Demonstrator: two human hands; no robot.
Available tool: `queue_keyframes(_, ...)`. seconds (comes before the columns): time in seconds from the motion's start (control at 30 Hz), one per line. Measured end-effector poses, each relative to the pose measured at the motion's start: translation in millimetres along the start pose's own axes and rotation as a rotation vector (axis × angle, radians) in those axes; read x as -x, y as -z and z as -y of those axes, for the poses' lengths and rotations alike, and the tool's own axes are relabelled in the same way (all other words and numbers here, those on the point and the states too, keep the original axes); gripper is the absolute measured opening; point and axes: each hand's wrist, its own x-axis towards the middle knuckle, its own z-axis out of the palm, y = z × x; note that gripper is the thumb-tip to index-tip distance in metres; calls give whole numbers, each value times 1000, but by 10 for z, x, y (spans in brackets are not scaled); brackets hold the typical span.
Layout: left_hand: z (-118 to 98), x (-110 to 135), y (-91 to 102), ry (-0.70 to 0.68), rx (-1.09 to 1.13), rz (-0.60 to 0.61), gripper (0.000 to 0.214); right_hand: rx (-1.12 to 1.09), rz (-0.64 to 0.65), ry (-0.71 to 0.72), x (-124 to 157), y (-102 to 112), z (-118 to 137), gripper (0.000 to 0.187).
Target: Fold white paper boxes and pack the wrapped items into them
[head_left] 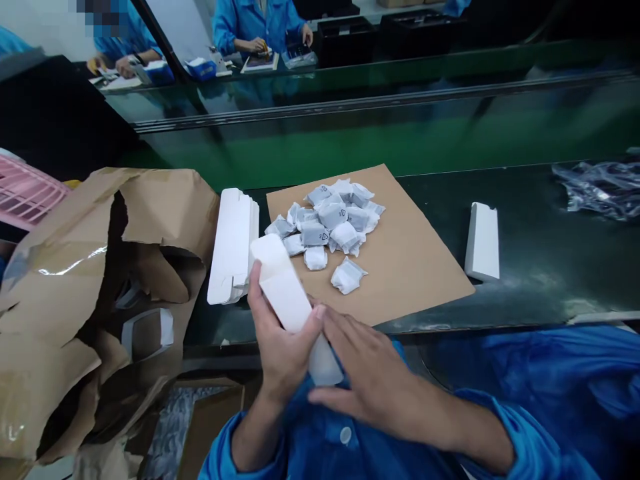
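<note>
A long, narrow white carton (286, 297) is tilted in front of my body, with its upper flap sticking up. My left hand (280, 340) is wrapped round its middle, the thumb across the near face. Fingers stretched out, my right hand (367, 363) lies against the carton's right side near its lower end, its thumb apart below. Beyond them, several small white wrapped packets (333, 215) are heaped on a brown cardboard sheet (420, 267). One packet (349, 275) sits by itself nearer to me. Left of the sheet lies a stack of flattened white cartons (233, 247).
A folded white carton (483, 241) stands at the right on the dark green bench (440, 193). Clear plastic bags (603, 190) lie farther right. A torn brown cardboard box (60, 273) fills the left side. Across the green partition (350, 140), co-workers in blue handle things.
</note>
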Motion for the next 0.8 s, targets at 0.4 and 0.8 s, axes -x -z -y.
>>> queue_keyframes(0.4, 163, -32, 209, -283, -99, 198, 51, -502, -60, 78, -454, 329, -295, 30)
queue_keyframes(0.8, 160, 2, 177, -330, -116, 289, 46, -1265, 156, -383, -728, 368, -382, 24)
